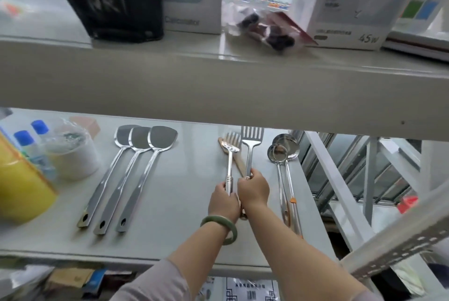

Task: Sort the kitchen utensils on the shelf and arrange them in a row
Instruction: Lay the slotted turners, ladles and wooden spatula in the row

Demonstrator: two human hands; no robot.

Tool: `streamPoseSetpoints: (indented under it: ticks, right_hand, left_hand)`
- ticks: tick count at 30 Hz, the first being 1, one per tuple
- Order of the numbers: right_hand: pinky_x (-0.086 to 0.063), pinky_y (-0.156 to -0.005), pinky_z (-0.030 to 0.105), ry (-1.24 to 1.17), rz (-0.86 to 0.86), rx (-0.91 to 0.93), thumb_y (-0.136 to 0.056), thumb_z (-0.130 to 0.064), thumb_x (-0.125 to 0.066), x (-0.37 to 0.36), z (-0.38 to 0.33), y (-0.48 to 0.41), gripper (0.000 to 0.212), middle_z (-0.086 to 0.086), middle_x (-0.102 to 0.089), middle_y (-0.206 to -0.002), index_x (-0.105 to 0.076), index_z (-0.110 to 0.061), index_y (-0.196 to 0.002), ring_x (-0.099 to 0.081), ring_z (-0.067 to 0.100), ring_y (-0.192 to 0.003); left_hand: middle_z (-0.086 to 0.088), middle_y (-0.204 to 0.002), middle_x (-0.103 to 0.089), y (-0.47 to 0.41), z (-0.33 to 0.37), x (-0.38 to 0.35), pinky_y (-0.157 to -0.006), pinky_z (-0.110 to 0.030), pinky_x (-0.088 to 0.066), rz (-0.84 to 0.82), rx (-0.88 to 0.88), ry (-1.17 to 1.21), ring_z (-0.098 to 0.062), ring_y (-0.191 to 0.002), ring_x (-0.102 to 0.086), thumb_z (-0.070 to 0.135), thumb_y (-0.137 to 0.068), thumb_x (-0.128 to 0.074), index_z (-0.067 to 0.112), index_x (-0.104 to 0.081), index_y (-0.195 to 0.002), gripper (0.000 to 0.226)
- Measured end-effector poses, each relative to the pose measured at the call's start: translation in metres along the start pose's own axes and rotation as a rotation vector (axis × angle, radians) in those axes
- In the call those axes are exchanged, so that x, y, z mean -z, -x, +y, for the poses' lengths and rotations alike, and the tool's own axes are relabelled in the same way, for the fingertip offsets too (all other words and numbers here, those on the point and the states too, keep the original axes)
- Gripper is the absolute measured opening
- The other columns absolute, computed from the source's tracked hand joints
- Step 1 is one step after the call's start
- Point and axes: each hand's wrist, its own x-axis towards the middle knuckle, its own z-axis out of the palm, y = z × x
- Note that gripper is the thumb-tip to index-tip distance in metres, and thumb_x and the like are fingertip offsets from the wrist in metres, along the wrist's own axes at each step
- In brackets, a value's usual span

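On the shelf (170, 203), the left hand (224, 200) is closing around the handle of the pasta server (230, 155) while the right hand (254, 189) is clamping the handle of the slotted turner (251, 140), the two lying side by side between three spatulas (136, 167) on the left and two ladles (283, 155) on the right. A wooden utensil (239, 162) is lying partly under them. Being stiff, light, polished steel, they are likely slippery, so gripping mid-handle looks safest

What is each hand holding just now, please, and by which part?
The left hand grips the pasta fork by its handle; the right hand grips the slotted turner by its handle.
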Motion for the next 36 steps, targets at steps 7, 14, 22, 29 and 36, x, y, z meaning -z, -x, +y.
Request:
streamPoseSetpoints:
  ticks: [7,14,22,29,36]
  right_hand:
    - [-0.039,-0.061,0.029,0.055,-0.002,0.082,-0.075,-0.007,-0.048,-0.062,-0.019,0.021,0.022,0.019,-0.066,-0.085,-0.064,-0.006,-0.09,-0.06,0.032,-0.075]
    - [-0.032,-0.062,0.027,0.116,-0.048,0.061,-0.075,-0.007,-0.05,-0.106,-0.031,0.037,0.004,0.021,-0.062,-0.09,-0.05,-0.01,-0.072,-0.045,0.027,-0.068]
    - [-0.031,-0.063,0.026,0.177,-0.057,-0.021,-0.075,-0.012,-0.053,-0.124,-0.029,0.044,0.013,0.023,-0.064,-0.095,-0.044,-0.009,-0.067,-0.044,0.027,-0.071]
    - [-0.043,-0.092,0.031,0.356,-0.139,-0.023,-0.087,-0.015,-0.046,-0.122,-0.027,0.044,0.028,0.018,-0.052,-0.119,-0.059,0.001,-0.106,-0.052,0.034,-0.111]
    - [-0.037,-0.104,0.033,0.359,-0.166,0.027,-0.09,-0.021,-0.05,-0.1,-0.028,0.042,0.037,0.016,-0.045,-0.129,-0.053,-0.004,-0.122,-0.044,0.031,-0.122]
  left_hand:
    - [-0.012,-0.123,-0.059,-0.014,-0.037,0.072,-0.088,-0.034,-0.046,0.125,-0.021,-0.133,-0.029,-0.105,-0.059,0.014,-0.092,-0.052,0.009,-0.039,-0.133,0.043]
    - [-0.014,-0.132,-0.045,-0.027,-0.064,0.116,-0.082,-0.026,-0.037,0.169,0.051,-0.168,-0.015,-0.088,-0.041,0.011,-0.093,-0.046,0.007,-0.042,-0.13,0.038]
    - [-0.012,-0.136,-0.039,-0.031,-0.08,0.124,-0.105,-0.035,-0.037,0.123,0.062,-0.372,-0.028,-0.118,-0.049,0.016,-0.094,-0.04,0.008,-0.037,-0.139,0.046]
    - [-0.009,-0.135,-0.039,-0.035,-0.085,0.122,-0.109,-0.032,-0.034,0.054,0.05,-0.633,-0.025,-0.126,-0.041,0.025,-0.094,-0.041,0.011,-0.038,-0.137,0.045]
    - [-0.007,-0.134,-0.034,-0.034,-0.072,0.117,-0.107,-0.031,-0.036,0.079,-0.003,-0.639,-0.023,-0.125,-0.036,0.029,-0.091,-0.046,0.015,-0.027,-0.144,0.058]
